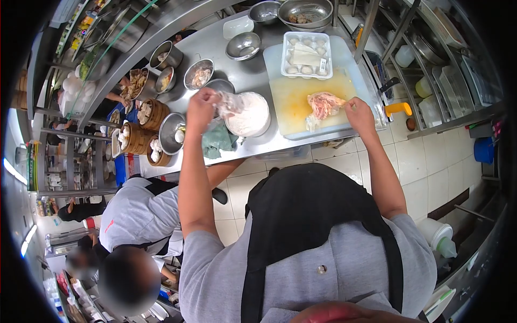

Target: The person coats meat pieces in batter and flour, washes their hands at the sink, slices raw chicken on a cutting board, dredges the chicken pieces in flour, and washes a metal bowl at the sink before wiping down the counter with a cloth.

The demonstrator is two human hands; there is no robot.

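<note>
My left hand [200, 112] is pinched on a pale, flour-dusted piece of meat [229, 102]. That piece hangs at the rim of a round tub of white flour [250, 116]. With closed fingers, my right hand [359, 114] grips the edge of a pink raw piece of chicken [324, 104], which lies spread out on a yellow-stained cutting board [288, 99]. A green cloth [218, 141] sits on the steel table beside the tub, below my left hand.
A white tray of round pale pieces [307, 55] stands at the board's back. Steel bowls [198, 74] with food and bamboo steamers [139, 138] fill the left side. A yellow-handled tool [397, 109] juts out at the right. A co-worker [142, 210] leans in close at my left.
</note>
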